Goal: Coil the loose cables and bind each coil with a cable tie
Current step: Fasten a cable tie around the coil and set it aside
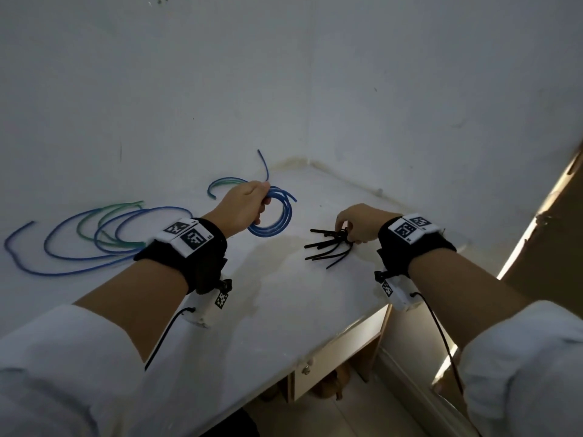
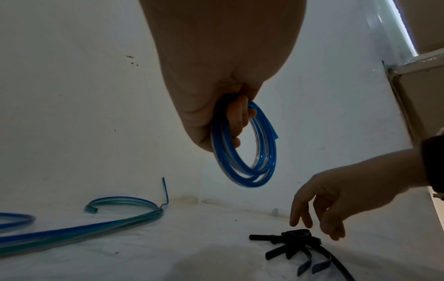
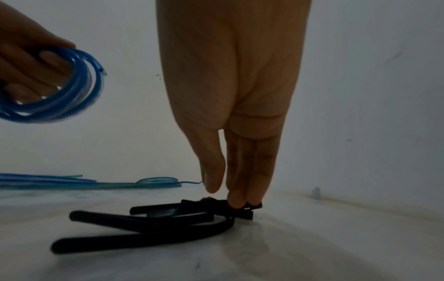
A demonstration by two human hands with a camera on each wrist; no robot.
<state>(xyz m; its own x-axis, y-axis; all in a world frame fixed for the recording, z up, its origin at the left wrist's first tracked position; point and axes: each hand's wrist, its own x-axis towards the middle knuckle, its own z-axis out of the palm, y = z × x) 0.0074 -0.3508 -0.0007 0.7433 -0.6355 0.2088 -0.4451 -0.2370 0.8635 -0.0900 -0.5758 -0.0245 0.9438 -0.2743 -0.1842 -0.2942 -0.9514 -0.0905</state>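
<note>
While my left hand (image 1: 244, 205) holds the coiled blue cable (image 1: 273, 212) above the tabletop (image 1: 252, 310), fingers curled round it, my right hand (image 1: 359, 223) reaches down, fingertips (image 3: 236, 201) touching the black cable ties (image 1: 328, 246); loose cables (image 1: 94, 238) lie far left.

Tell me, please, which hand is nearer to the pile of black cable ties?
Right. The right hand reaches down with fingertips on the black cable ties; the left hand holds the blue cable coil off to their left.
</note>
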